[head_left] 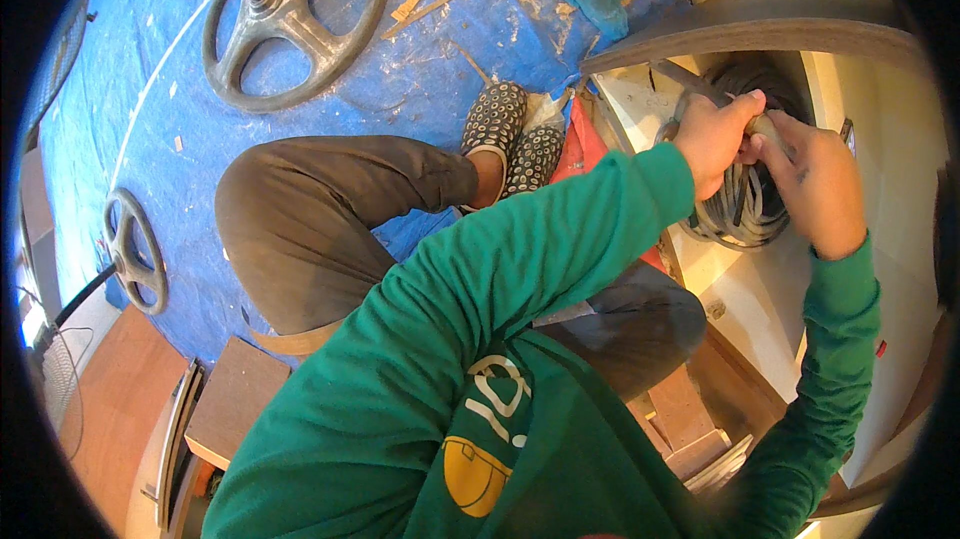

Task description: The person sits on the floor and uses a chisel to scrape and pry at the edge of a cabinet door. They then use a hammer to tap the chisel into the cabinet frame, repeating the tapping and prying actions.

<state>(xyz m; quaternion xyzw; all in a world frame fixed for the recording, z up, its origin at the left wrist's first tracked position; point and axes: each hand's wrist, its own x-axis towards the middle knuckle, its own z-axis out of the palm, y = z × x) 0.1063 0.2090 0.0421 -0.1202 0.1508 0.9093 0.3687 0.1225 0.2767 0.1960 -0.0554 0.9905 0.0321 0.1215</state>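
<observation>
Both my hands meet over the inside of a pale open cabinet [745, 314] on the right. The fingers of my left hand [712, 142] are closed around a tan, rounded piece [764, 127], perhaps a handle. My right hand [822, 184] grips the same piece from the other side, its thumb pressed against it. A narrow dark bar [690, 81] sticks out up and left from my left hand; whether it joins the tan piece is hidden. Just behind and below my hands lies a coil of grey and black cable or hose [745, 224].
Brown curved panels [760, 37] border the cabinet's top. A blue tarp [400, 69] with scraps covers the floor. Two round metal wheel bases [290, 24] [137, 251] stand at left. My bent legs [300, 229] lie between, and a brown wooden block [235, 404] sits lower left.
</observation>
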